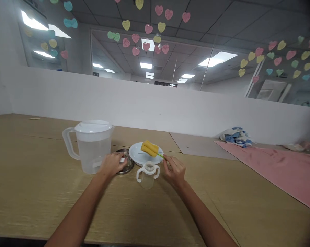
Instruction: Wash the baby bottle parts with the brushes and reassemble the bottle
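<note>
My right hand [175, 169] grips the thin green handle of a yellow sponge brush [150, 148]. The sponge head is over a white plate [134, 157]; whether it touches the plate is unclear. My left hand [113, 164] reaches over a round metal dish [129, 168], its fingers closed at a small whitish, partly clear piece [126, 160] that they largely cover. Between my hands stands a clear baby bottle [147, 181], uncapped and upright, with two white side handles. A translucent lidded pitcher [94, 151] stands just beyond my left hand.
A pink cloth [278, 168] spreads over the table [149, 219] at the right. Behind it lies a crumpled blue and white cloth [236, 136]. A low white wall [144, 106] with glass above it closes off the back.
</note>
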Tool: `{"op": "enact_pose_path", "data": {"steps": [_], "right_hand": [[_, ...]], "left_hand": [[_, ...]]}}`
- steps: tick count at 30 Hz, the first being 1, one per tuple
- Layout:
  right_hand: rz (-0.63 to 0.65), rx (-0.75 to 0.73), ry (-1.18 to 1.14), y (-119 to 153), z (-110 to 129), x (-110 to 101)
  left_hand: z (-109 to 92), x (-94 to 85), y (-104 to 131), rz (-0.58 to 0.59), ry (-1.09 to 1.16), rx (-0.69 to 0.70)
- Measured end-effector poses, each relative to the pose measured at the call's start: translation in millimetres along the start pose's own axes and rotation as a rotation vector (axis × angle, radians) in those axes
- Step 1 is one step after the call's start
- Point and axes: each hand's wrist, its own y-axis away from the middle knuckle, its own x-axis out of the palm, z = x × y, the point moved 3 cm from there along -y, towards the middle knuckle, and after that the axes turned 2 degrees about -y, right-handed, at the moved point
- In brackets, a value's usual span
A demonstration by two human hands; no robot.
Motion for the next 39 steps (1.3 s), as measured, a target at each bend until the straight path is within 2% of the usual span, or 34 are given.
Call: {"op": "enact_pose_path", "data": {"steps": [7, 10, 23, 27, 31, 35, 39], "right_hand": [[0.023, -0.003, 0.009, 2, -1, 2], [0.03, -0.012, 0.011, 1, 0, 1], [0.039, -0.029, 0.023, 0, 1, 2], [0.041, -0.037, 0.03, 0, 1, 2], [0.026, -0.047, 0.026, 0, 1, 1], [0.035, -0.044, 0.023, -1, 1, 1], [0.038, -0.051, 0.019, -1, 1, 1]], "left_hand": [[-2, 5.7, 3, 0.095, -0.005, 0.103], [-2, 8.9, 4, 0.156, -0.012, 0.099], [-2, 8.3, 5, 0.231, -0.068, 0.031], [1, 13.2, 4, 0.27, -0.093, 0.024], [6, 18.2, 2, 0.228, -0.072, 0.036], [9, 17.5, 0, 0.171, -0.065, -0.029], [10, 15.1, 0, 0.196, -0.067, -0.095]]}}
